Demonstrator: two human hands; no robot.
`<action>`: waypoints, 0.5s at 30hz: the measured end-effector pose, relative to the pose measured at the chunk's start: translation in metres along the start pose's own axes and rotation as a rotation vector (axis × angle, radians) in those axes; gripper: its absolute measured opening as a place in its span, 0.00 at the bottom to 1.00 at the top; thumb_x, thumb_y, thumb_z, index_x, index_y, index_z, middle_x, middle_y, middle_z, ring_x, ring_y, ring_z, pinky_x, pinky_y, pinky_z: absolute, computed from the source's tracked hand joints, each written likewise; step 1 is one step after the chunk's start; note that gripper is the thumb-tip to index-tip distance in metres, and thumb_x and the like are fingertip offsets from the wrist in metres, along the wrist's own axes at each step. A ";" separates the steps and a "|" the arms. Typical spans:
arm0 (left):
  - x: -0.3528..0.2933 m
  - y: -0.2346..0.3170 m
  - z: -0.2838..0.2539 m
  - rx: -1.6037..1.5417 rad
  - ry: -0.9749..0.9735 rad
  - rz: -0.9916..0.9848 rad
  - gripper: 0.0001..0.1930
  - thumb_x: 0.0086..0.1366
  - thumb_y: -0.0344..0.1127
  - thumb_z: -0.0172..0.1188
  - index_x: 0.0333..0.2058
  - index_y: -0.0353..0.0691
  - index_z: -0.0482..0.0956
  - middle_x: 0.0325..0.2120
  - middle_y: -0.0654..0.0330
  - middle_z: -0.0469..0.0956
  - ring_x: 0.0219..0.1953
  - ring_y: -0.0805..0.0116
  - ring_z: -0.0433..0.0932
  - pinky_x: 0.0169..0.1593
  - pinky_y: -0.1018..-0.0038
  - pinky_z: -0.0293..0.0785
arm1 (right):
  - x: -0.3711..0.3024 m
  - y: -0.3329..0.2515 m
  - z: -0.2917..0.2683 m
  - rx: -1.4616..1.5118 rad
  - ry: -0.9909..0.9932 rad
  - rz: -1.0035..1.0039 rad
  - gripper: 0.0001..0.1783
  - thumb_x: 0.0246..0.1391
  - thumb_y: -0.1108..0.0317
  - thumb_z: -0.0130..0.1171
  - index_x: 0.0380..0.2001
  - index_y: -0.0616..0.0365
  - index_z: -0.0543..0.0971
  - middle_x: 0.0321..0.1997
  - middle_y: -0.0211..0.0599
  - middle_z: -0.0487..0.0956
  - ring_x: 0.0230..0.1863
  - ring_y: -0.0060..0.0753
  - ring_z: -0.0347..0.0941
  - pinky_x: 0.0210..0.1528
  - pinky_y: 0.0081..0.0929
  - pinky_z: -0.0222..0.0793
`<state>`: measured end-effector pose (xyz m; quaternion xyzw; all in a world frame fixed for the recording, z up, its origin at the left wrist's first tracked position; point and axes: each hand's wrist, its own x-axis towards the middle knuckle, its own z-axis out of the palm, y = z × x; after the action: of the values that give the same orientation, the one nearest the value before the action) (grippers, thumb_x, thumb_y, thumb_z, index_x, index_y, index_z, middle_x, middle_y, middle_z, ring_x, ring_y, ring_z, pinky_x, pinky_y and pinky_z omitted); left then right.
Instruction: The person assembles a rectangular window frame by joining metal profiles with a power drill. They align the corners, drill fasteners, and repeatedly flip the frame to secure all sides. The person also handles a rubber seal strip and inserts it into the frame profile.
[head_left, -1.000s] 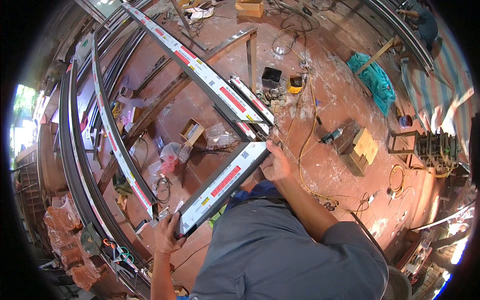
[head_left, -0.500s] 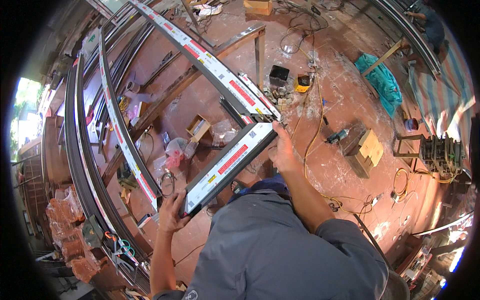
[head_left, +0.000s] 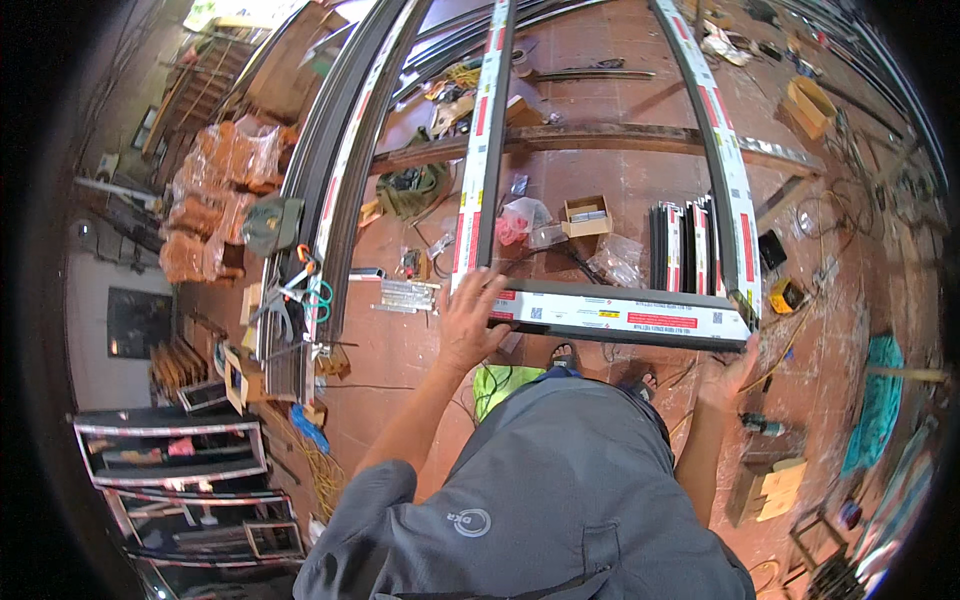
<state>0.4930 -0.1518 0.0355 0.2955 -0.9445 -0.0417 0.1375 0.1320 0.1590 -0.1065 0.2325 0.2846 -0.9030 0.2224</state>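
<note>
A short frame bar point(head_left: 610, 318), dark metal with white and red protective film, lies crosswise in front of me. Its right end meets a long profile point(head_left: 722, 150) at a corner. At its left end it meets another long profile point(head_left: 487, 130). My left hand point(head_left: 468, 325) is closed over that left joint, fingers on top and thumb at the bar's near side. At the right corner my right hand point(head_left: 725, 378) holds the bar's end from the near side, its fingers partly hidden under the bar.
A wooden beam point(head_left: 600, 138) passes beneath the long profiles. Stacked dark profiles point(head_left: 335, 190) stand at left, with scissors point(head_left: 318, 298) and a cap point(head_left: 272, 226) on them. A small open carton point(head_left: 587, 214), short profile pieces point(head_left: 683, 245) and a drill point(head_left: 762, 424) lie on the floor.
My view has turned to the left, so the bar now lies nearly level across it. The gap between the bar's left end and the left long profile has closed.
</note>
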 end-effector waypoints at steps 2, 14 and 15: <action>-0.029 0.003 0.007 -0.003 0.217 -0.272 0.43 0.56 0.44 0.78 0.70 0.44 0.70 0.71 0.43 0.67 0.74 0.46 0.65 0.77 0.50 0.55 | 0.000 -0.003 0.003 -0.013 -0.055 -0.002 0.26 0.64 0.52 0.68 0.57 0.59 0.81 0.55 0.39 0.86 0.57 0.39 0.81 0.63 0.42 0.73; -0.044 0.014 0.075 -2.244 0.728 -1.295 0.45 0.64 0.80 0.56 0.63 0.46 0.78 0.59 0.52 0.80 0.60 0.50 0.77 0.63 0.53 0.76 | 0.021 -0.020 -0.015 -0.137 -0.216 0.059 0.27 0.69 0.49 0.61 0.59 0.59 0.81 0.57 0.38 0.87 0.55 0.38 0.83 0.56 0.41 0.79; -0.042 0.015 0.075 -2.242 0.740 -1.298 0.44 0.65 0.79 0.57 0.62 0.46 0.78 0.58 0.53 0.81 0.60 0.51 0.78 0.63 0.53 0.76 | 0.002 -0.014 0.007 -0.144 -0.221 0.052 0.26 0.68 0.51 0.61 0.58 0.59 0.81 0.56 0.37 0.87 0.54 0.38 0.84 0.55 0.42 0.80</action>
<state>0.4967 -0.1155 -0.0435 0.4087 -0.0002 -0.7611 0.5036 0.1208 0.1646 -0.0971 0.1224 0.3164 -0.8943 0.2916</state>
